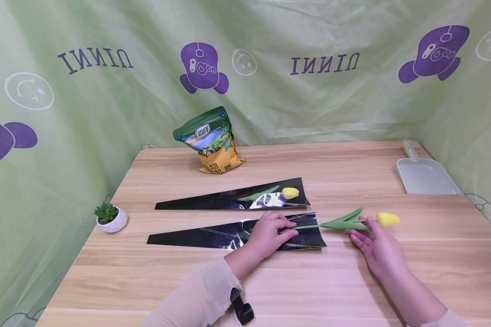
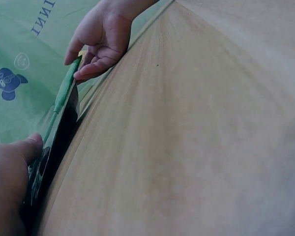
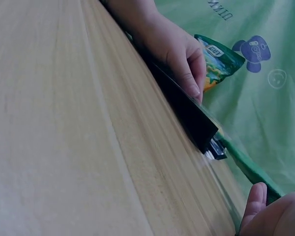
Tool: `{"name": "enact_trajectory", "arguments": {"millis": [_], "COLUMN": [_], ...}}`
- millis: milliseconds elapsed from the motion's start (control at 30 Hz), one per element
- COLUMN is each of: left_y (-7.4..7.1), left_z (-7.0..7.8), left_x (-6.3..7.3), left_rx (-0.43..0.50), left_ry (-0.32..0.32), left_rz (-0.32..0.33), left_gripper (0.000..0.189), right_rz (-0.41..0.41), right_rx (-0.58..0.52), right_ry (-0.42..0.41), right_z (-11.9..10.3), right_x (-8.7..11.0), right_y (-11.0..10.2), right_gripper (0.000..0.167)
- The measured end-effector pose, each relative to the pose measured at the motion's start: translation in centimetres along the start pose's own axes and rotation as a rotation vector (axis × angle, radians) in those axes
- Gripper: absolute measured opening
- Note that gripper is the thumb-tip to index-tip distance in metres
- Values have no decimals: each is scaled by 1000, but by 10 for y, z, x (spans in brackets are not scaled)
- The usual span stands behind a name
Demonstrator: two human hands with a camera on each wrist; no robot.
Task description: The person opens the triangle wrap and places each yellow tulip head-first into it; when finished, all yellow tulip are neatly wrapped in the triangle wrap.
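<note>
A yellow artificial tulip (image 1: 343, 224) lies across from one hand to the other, its bloom pointing right. My right hand (image 1: 378, 250) holds it by the stem and leaves just below the bloom, palm turned up. Over the nearer black flower sleeve (image 1: 212, 235), my left hand (image 1: 267, 232) pinches the lower stem between thumb and fingers. The stem's end is hidden under that hand, so how far it reaches into the sleeve cannot be seen. Behind lies a second black sleeve (image 1: 204, 200) with another yellow tulip (image 1: 290, 193) inside.
A green and orange bag (image 1: 214, 143) stands at the back of the wooden table (image 1: 311, 290). A small potted succulent (image 1: 111, 218) sits at the left edge, and a grey dustpan (image 1: 425, 175) lies at the back right. Green printed cloth (image 1: 270, 109) surrounds the table.
</note>
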State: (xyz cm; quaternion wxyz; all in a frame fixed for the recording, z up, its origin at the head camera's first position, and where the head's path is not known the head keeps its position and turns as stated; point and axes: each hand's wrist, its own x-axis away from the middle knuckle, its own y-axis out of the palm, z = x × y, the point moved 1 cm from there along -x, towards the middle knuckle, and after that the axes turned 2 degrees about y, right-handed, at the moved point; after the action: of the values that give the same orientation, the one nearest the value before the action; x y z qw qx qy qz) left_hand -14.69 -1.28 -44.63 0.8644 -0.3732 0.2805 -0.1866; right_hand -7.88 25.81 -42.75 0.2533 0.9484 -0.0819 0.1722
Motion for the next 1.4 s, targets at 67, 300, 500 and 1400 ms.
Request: {"name": "enact_trajectory", "arguments": {"millis": [67, 300, 500, 1400], "left_y": [0, -1, -1, 2], "left_z": [0, 1, 1, -1], "left_x": [0, 0, 0, 0], "left_rx": [-1, 15, 17, 35], "left_ry": [3, -8, 0, 22], "left_rz": [1, 21, 44, 42], "left_gripper": [22, 22, 22, 21], "right_rz": [-13, 7, 15, -135], "right_rx": [-11, 29, 96, 82], "right_ry": [-18, -26, 29, 0], "right_z": [0, -2, 2, 17], "right_x": [0, 0, 0, -5], "right_y": [-1, 4, 11, 31], "right_gripper": [18, 17, 19, 10]}}
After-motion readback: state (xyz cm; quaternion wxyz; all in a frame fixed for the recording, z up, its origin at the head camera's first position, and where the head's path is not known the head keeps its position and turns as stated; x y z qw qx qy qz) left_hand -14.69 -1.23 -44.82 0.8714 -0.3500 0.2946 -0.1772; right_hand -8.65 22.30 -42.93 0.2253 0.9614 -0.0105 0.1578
